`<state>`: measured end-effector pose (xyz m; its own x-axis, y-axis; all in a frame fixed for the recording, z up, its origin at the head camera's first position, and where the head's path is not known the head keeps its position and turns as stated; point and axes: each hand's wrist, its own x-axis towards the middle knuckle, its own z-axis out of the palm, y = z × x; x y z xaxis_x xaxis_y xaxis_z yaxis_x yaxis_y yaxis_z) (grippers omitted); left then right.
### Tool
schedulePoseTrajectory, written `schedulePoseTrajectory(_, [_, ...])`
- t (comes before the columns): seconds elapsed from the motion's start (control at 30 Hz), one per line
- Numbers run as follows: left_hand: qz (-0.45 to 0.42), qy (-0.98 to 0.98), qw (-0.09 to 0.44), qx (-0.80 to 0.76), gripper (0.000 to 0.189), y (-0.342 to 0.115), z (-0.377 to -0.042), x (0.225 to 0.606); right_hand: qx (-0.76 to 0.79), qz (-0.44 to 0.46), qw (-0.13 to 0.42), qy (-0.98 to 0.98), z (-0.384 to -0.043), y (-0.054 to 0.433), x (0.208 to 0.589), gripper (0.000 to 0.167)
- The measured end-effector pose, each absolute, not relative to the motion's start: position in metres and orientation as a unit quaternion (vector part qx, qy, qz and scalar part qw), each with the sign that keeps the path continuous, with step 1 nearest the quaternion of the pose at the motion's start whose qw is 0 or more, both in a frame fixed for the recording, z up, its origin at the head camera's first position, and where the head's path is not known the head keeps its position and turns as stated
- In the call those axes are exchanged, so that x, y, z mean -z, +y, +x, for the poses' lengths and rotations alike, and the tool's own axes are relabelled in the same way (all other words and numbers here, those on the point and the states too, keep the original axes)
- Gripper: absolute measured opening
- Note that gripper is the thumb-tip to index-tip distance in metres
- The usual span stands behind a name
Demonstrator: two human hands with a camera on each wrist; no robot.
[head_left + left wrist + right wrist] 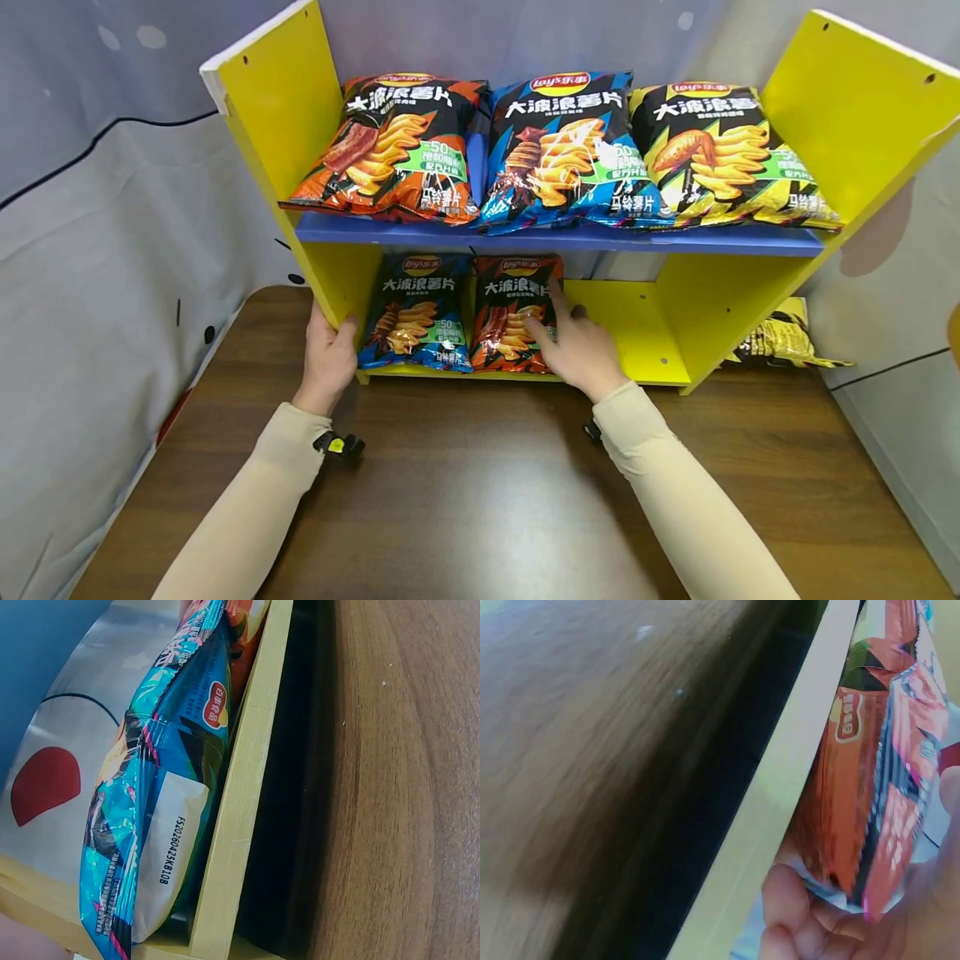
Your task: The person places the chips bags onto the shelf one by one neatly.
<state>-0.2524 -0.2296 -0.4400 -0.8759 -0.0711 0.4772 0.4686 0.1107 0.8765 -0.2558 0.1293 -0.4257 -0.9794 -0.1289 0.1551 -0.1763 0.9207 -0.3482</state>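
Note:
My left hand (327,354) grips the yellow side panel (330,275) of a two-level shelf unit at its lower left, thumb on the front edge. In the head view, my right hand (581,346) is at the right edge of a red-and-black potato chip bag (510,312) on the lower level. Its forefinger stretches along the bag's upper right, and the thumb lies over the front. In the right wrist view, other fingers (786,896) curl beside this bag's lower side. A blue chip bag (420,312) leans upright at its left.
On the blue upper board (555,237) stand an orange (397,150), a blue (562,150) and a yellow chip bag (727,154). Right of the red bag, yellow lower board (618,321) shows. Another yellow bag (780,337) lies behind the unit on the wooden table (480,500).

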Motion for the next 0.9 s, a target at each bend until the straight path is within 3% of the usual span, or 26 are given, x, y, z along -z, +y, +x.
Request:
schedulePoseTrajectory(0.5, [-0.136,-0.716,0.203,0.654,0.054,-0.229,-0.251,0.437,-0.099,0.179,0.206,-0.957,-0.174,0.216,0.424,0.069])
schedulePoseTrajectory(0.73, [-0.135,-0.718,0.202,0.653,0.053,-0.228,-0.251,0.436,-0.093,0.249,0.294,-0.918,-0.146,0.281,0.415,0.037])
schedulePoseTrajectory(0.9, [-0.131,-0.718,0.202,0.653,0.051,-0.228,-0.252,0.437,-0.085,0.253,0.330,-0.905,-0.139,0.323,0.406,0.035])
